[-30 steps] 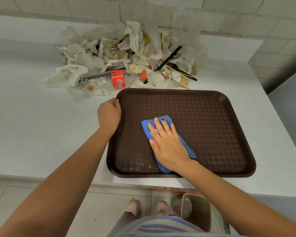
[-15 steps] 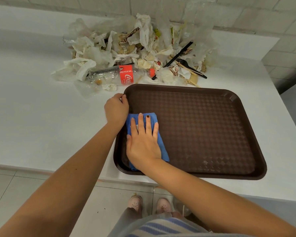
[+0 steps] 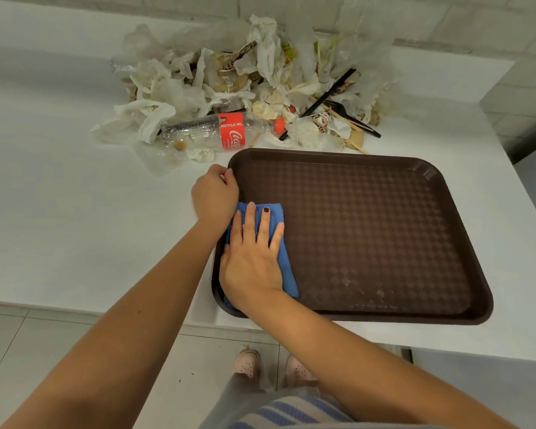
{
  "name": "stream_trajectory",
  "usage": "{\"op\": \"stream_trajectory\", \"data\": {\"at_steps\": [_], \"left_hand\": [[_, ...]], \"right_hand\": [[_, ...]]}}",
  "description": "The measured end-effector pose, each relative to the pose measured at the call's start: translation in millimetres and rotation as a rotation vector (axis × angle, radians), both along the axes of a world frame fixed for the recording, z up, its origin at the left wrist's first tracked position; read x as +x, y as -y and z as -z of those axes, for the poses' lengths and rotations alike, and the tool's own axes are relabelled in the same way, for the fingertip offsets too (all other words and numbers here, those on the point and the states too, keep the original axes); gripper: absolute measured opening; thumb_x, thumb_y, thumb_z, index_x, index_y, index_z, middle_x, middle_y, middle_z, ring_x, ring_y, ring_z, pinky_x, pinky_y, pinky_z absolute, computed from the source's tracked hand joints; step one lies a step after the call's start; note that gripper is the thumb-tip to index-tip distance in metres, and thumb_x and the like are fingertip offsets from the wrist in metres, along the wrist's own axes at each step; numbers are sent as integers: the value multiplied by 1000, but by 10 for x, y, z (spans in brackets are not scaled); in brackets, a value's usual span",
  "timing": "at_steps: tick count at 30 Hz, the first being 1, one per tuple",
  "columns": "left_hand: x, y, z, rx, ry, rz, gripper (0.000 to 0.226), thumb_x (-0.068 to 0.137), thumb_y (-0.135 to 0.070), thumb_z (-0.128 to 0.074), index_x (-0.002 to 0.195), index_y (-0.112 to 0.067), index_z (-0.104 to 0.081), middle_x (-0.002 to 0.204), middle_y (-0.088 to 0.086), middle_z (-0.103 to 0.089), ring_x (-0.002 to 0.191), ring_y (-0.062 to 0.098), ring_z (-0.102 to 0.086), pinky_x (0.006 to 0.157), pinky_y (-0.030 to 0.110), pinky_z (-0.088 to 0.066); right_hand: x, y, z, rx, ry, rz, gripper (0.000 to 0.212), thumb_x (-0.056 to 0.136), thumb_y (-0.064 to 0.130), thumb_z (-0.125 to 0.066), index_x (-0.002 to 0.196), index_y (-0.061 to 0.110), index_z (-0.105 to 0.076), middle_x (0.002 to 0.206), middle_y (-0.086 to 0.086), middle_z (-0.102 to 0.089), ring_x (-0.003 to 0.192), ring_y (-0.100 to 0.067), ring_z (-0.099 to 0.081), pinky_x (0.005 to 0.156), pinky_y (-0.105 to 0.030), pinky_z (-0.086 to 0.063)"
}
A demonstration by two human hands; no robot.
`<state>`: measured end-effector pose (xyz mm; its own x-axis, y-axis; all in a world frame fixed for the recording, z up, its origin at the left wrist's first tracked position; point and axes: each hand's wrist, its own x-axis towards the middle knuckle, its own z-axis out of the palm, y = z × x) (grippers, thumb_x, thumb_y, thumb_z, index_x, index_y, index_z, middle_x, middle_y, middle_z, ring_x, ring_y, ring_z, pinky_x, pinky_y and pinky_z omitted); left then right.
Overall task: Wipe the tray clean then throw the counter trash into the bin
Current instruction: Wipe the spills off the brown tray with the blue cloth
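On the white table (image 3: 59, 212), a heap of trash (image 3: 254, 88) lay against the far wall: crumpled napkins and wrappers, with an empty plastic bottle (image 3: 217, 133) lying on its side at the near edge and a black fork (image 3: 350, 114) toward the right of the heap. The left hand (image 3: 214, 196) had its grip clenched on the left rim of the brown tray (image 3: 384, 230), near the far left corner. Just beside it, the right hand (image 3: 254, 258) lay flat with fingers spread, its grip released, pressing a blue cloth (image 3: 283, 261) onto the left part of the tray. The tray sat on the table just in front of the trash, its near edge by the table's front edge. Faint pale smears showed on the tray's near right part.
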<state>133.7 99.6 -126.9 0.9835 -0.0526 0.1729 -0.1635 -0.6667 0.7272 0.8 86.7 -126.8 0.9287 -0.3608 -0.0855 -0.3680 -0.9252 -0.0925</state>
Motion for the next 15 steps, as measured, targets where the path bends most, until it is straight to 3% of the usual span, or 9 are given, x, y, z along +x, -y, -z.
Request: {"op": "stream_trajectory", "data": {"at_steps": [10,15], "left_hand": [[23,-67,37,121,94,105,39,99,-28,-42,78,-1,-62,66,20,-60,60,31,-52,57,33,-34],[18,-67,11,202,103,109,41,99,-31,-39,88,-3,-66,73,18,-64,62,24,-50,60,31,-34]], "right_hand": [[-303,522,19,-7,60,-194,54,93,36,-23,142,21,-41,150,-7,-37,136,-34,-37,106,-57,-31],[-567,1013,17,-11,30,-166,56,96,39,-14,148,22,-26,157,-5,-22,143,-32,-22,112,-55,-17]]}}
